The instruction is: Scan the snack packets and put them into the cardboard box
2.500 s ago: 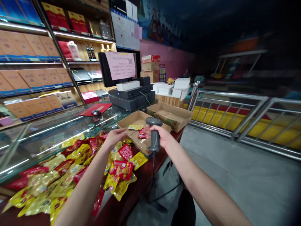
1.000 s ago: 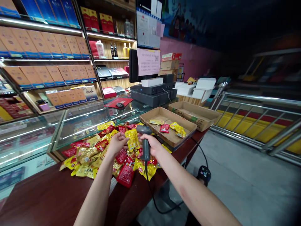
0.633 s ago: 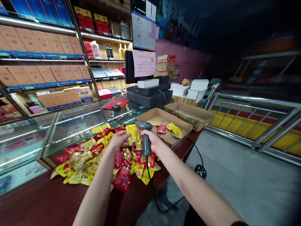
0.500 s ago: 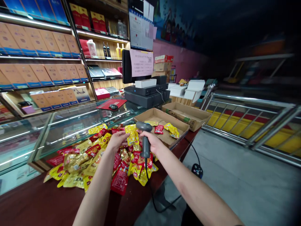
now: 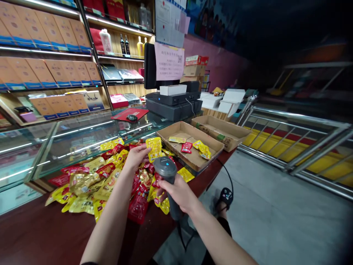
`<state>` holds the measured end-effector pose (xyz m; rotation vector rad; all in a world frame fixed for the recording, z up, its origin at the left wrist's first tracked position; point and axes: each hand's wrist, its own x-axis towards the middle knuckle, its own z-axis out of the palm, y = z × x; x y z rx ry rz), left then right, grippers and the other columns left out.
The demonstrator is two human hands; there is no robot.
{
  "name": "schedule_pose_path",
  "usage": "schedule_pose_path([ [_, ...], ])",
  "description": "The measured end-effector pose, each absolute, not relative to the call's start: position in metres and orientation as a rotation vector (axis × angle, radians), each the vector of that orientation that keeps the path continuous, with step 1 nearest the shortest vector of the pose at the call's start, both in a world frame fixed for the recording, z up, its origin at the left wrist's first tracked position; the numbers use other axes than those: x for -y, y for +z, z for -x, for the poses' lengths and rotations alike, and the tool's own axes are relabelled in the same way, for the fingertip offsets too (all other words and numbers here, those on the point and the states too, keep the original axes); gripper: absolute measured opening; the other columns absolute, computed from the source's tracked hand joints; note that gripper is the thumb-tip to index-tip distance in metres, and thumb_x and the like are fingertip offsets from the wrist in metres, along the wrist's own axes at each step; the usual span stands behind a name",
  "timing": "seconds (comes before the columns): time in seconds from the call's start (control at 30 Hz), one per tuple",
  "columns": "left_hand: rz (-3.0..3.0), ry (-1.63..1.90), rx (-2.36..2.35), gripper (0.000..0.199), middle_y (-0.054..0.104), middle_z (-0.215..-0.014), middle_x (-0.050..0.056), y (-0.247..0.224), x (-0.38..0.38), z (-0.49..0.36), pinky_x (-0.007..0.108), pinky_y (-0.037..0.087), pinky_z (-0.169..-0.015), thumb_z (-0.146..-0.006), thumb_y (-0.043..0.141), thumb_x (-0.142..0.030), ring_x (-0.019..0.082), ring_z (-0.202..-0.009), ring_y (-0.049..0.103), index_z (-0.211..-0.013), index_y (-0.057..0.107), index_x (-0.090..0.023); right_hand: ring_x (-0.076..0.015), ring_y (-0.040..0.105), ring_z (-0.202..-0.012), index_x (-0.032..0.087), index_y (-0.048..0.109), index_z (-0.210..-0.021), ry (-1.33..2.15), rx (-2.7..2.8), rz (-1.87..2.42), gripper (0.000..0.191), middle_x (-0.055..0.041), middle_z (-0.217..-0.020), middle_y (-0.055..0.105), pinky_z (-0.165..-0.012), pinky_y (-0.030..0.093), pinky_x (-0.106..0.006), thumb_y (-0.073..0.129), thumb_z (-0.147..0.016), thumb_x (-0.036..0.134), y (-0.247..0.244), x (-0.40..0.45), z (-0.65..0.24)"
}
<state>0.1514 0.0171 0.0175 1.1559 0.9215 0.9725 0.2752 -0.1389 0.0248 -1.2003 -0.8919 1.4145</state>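
A yellow snack packet [image 5: 154, 148] is pinched by its left edge in my left hand [image 5: 138, 156], held up above the heap. My right hand [image 5: 178, 192] is wrapped round the handle of a dark grey barcode scanner [image 5: 166, 168]. The scanner's head is just below and to the right of the packet, and a small blue light shows on its top. Beneath both hands spreads a heap of red, yellow and gold snack packets [image 5: 95, 180]. Some of the heap is hidden by my forearms.
A shallow cardboard box [image 5: 176, 129] holds a few packets, with a second cardboard box [image 5: 234, 140] behind it. A glass counter [image 5: 79, 138] carries a mouse [image 5: 131, 117] and a monitor [image 5: 150, 66]. The scanner cable hangs past the table edge. Metal railings [image 5: 298, 121] stand right.
My right hand has drawn the scanner down and closer to me, tilting its head toward the packet. The packet stays in my left hand, now facing more squarely. The view has shifted slightly.
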Motion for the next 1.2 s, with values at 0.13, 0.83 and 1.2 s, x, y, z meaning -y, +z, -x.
schedule_pose_path([
  [0.13, -1.12, 0.973, -0.93, 0.041, 0.072, -0.082, 0.008, 0.018, -0.018, -0.151, 0.026, 0.056, -0.057, -0.064, 0.077, -0.03, 0.017, -0.064, 0.068, -0.099, 0.067, -0.012, -0.0132, 0.054, -0.041, 0.018, 0.052, -0.071, 1.416, 0.913, 1.265, 0.012, 0.0037, -0.046, 0.054, -0.04, 0.045, -0.025, 0.061, -0.068, 0.026, 0.014, 0.146, -0.267],
  [0.83, -1.118, 0.97, -0.929, 0.037, 0.071, -0.086, 0.007, 0.014, -0.022, -0.15, 0.027, 0.056, -0.058, -0.064, 0.077, -0.029, 0.017, -0.065, 0.068, -0.096, 0.068, -0.013, -0.0105, 0.048, -0.035, 0.02, 0.049, -0.07, 1.354, 0.955, 1.275, 0.018, 0.0063, -0.042, 0.049, -0.038, 0.044, -0.023, 0.062, -0.071, 0.033, 0.017, 0.16, -0.264],
  [1.2, -1.162, 1.019, -0.944, 0.046, 0.068, -0.074, 0.005, 0.011, -0.025, -0.15, 0.025, 0.053, -0.055, -0.055, 0.08, -0.039, 0.014, -0.059, 0.063, -0.089, 0.068, -0.01, -0.0107, 0.046, -0.035, 0.019, 0.051, -0.061, 1.341, 1.007, 1.281, 0.021, 0.0043, -0.042, 0.048, -0.039, 0.043, -0.025, 0.06, -0.074, 0.034, 0.017, 0.161, -0.264],
])
